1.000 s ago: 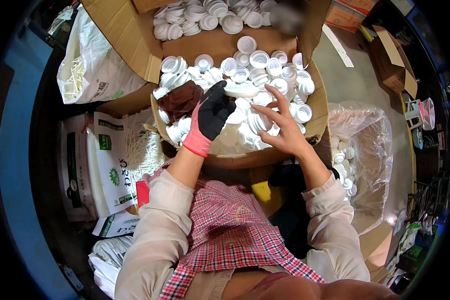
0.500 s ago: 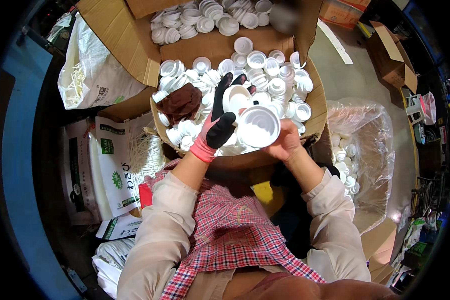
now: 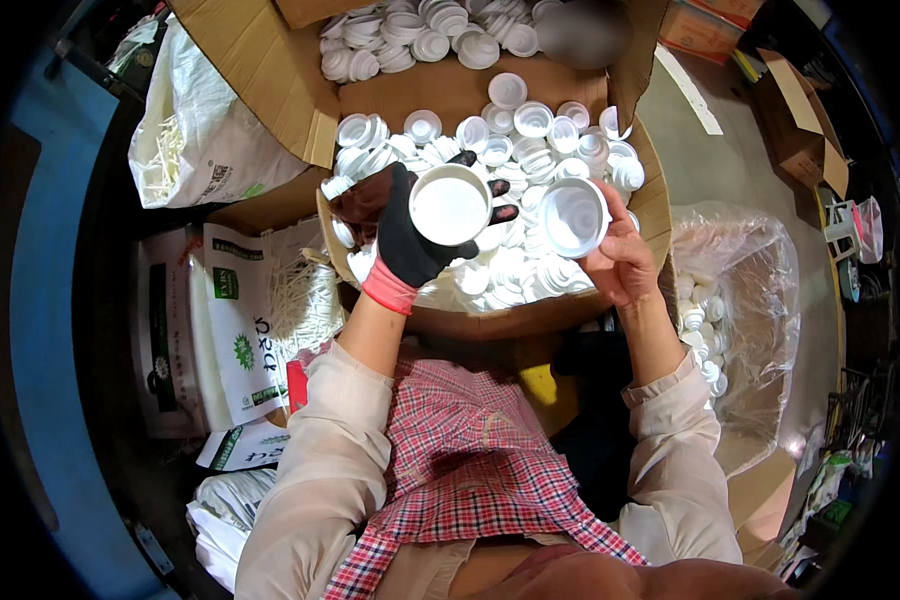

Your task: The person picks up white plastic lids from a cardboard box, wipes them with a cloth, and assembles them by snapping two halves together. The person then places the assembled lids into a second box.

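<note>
My left hand (image 3: 407, 248), in a black-palmed glove with a pink cuff, is closed around a round white plastic cap (image 3: 451, 205) whose broad disc faces up. To its right, my bare right hand (image 3: 625, 258) grips a white rimmed plastic lid (image 3: 574, 217) by its right edge, its hollow side showing. The two pieces are apart. Both hands are above a cardboard box (image 3: 657, 190) holding a heap of similar white caps (image 3: 532, 160). A brown cloth (image 3: 358, 207) lies on the heap beside my left hand, partly covered by it.
Beyond the box, more white caps (image 3: 400, 32) lie between raised cardboard flaps (image 3: 270, 70). On the right stands a clear-plastic-lined box (image 3: 745, 300) with white pieces. Printed white bags (image 3: 235, 320) and a sack (image 3: 220, 140) of thin white sticks are on the left.
My hands have moved apart, separating the two white pieces that overlapped in view. The right hand went right and up; the left-hand cap now faces up flat. The view shifted slightly.
</note>
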Tool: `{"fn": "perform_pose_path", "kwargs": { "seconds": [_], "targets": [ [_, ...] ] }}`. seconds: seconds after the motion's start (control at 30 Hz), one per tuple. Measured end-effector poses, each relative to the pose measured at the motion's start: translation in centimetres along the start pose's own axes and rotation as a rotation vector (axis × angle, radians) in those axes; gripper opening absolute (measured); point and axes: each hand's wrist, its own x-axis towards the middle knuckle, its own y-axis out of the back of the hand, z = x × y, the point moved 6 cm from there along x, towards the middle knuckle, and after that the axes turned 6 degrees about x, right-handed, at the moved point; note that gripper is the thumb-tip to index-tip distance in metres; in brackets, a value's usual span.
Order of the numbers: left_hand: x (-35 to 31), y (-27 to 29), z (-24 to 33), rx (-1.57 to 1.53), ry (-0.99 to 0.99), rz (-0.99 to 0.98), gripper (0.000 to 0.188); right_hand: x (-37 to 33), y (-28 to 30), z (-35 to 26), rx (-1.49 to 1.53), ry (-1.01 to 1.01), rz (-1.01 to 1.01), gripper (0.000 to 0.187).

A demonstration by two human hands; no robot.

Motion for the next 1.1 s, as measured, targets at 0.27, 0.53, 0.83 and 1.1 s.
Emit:
{"fn": "perform_pose_path", "kwargs": {
  "seconds": [0.27,0.53,0.83,1.1],
  "targets": [
    [-0.6,-3.2,1.0,1.569,-0.422,-0.001,0.063,0.3,0.0,0.3,-0.131,-0.065,0.033,0.063],
    [0.6,0.0,-1.6,0.87,-0.113,0.109,0.065,0.9,1.4,2.1,-0.293,-0.196,0.129,0.048],
    [0.4,-1.9,-1.5,1.611,-0.396,0.145,0.073,-0.3,-2.2,1.0,-1.128,0.24,-0.001,0.071],
    [0.6,2.1,-4.1,1.066,-0.094,0.154,0.06,-0.7,-5.6,0.3,-1.514,0.521,-0.106,0.067]
  ]
}}
